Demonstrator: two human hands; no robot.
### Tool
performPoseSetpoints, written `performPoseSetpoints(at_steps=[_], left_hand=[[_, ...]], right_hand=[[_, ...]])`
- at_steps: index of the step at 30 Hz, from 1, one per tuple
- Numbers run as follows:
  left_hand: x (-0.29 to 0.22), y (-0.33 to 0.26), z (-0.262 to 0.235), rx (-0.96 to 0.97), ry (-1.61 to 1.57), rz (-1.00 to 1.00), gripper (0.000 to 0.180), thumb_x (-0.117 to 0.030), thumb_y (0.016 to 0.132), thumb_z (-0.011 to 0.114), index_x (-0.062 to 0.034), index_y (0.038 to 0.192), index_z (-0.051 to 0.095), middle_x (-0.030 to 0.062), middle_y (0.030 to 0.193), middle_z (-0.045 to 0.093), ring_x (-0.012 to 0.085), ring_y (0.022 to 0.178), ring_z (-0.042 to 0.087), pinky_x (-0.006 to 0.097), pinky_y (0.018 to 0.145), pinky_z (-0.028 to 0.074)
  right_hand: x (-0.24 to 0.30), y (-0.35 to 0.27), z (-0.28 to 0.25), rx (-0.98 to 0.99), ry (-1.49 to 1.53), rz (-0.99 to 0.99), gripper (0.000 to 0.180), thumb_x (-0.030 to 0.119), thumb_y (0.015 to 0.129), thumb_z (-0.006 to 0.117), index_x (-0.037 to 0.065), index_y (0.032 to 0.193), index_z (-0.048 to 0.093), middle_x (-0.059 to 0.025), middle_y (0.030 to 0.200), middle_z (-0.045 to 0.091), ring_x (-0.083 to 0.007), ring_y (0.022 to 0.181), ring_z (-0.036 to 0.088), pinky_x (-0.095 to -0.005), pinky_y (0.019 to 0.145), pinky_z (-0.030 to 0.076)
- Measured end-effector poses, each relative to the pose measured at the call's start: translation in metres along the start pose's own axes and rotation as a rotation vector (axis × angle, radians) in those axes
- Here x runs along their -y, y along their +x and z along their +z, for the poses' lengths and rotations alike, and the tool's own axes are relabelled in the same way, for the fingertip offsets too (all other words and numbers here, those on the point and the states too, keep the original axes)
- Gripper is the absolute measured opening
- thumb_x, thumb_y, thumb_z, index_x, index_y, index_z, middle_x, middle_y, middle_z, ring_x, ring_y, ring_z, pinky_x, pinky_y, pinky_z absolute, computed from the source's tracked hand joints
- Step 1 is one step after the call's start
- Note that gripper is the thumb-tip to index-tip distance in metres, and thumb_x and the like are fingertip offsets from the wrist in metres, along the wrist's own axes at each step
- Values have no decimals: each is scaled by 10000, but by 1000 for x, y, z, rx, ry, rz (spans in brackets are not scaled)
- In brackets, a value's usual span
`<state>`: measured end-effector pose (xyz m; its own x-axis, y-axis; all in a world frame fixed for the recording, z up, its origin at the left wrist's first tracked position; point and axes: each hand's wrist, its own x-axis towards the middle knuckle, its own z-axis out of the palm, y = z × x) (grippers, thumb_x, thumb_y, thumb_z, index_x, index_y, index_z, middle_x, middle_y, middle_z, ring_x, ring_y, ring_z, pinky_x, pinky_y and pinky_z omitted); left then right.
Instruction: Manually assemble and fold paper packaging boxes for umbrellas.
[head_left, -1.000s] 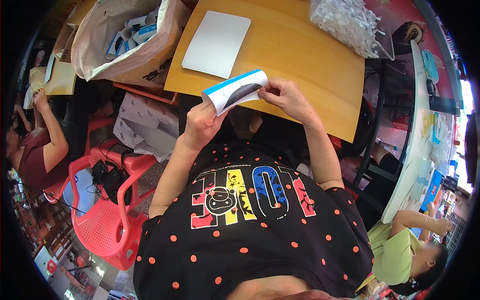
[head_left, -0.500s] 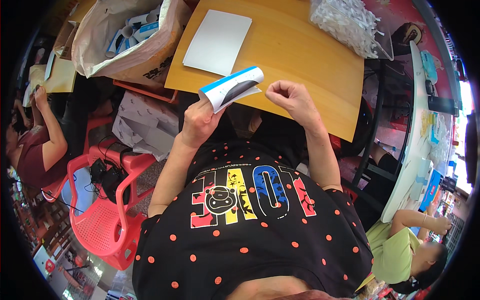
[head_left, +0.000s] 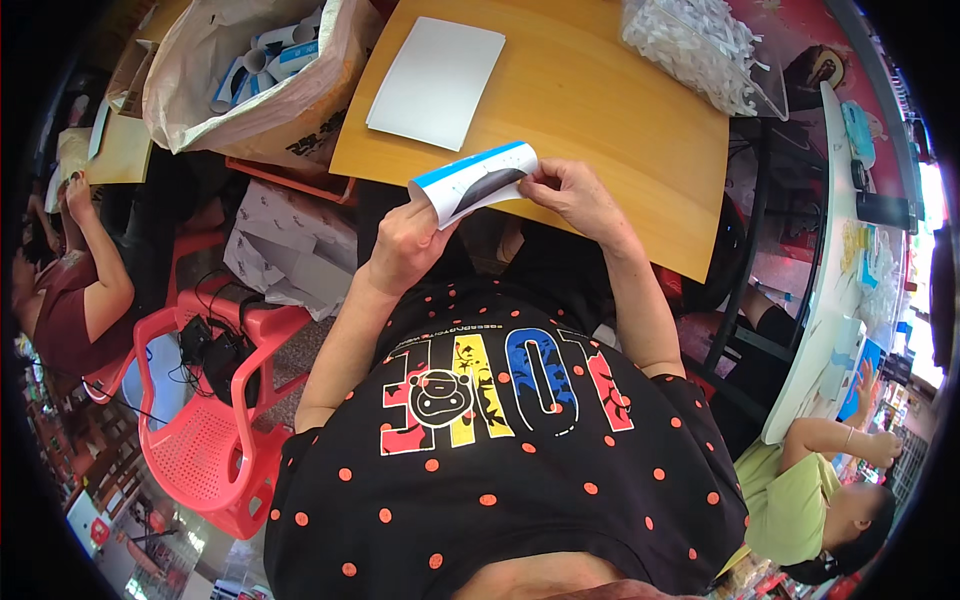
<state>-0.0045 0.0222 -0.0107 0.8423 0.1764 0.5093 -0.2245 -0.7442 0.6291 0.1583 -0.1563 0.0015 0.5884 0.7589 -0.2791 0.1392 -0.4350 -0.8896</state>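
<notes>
A printed paper sheet (head_left: pixel 478 178), white with a blue band and a dark patch, curls into a loose roll over the near edge of the table. My left hand (head_left: pixel 408 245) grips its left end, with the fingers partly hidden inside the curl. At the right end, my right hand (head_left: pixel 575 200) pinches the paper's edge between thumb and fingers. Beyond the roll lies a stack of flat white sheets (head_left: pixel 437 85) on the wooden table (head_left: pixel 590 120).
Rolled printed papers (head_left: pixel 265 70) fill a large white woven sack (head_left: pixel 230 130) at the far left. A clear bin of white strips (head_left: pixel 695 50) stands far right. A red plastic chair (head_left: pixel 215 450) is at my left. Other people sit on both sides.
My right hand has moved in from beside the roll and now pinches its right end. The roll and my left hand have shifted slightly right.
</notes>
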Motion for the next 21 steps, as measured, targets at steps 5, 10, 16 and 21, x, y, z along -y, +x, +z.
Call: performPoseSetpoints(at_steps=[5, 10, 16, 21], left_hand=[[2, 2, -1, -6, 14, 42, 225, 1, 752, 721, 14, 970, 667, 153, 847, 675, 306, 726, 667, 340, 615, 525], [8, 5, -1, 3, 32, 99, 252, 4, 724, 724, 7, 968, 661, 141, 815, 661, 303, 681, 653, 351, 590, 515], [0, 12, 5, 0, 39, 145, 290, -7, 701, 731, 1, 982, 659, 144, 825, 662, 308, 678, 651, 352, 584, 513], [10, 7, 18, -5, 8, 2, 252, -9, 750, 724, 1, 997, 671, 160, 852, 679, 286, 735, 680, 336, 619, 529]], right_hand=[[6, -8, 3, -35, 25, 26, 176, 156, 882, 625, -12, 833, 634, 49, 703, 541, -32, 658, 441, -212, 582, 374], [35, -37, 14, 127, 300, 15, 102, 101, 876, 609, 9, 833, 609, 63, 743, 546, -14, 681, 457, -195, 598, 385], [90, -63, 22, 378, 278, -12, 60, 20, 805, 624, 1, 771, 580, 10, 732, 541, -54, 656, 506, -213, 604, 414], [108, -76, -5, 449, 347, -179, 83, 26, 738, 667, 17, 700, 594, -27, 711, 571, -108, 626, 522, -244, 554, 380]])
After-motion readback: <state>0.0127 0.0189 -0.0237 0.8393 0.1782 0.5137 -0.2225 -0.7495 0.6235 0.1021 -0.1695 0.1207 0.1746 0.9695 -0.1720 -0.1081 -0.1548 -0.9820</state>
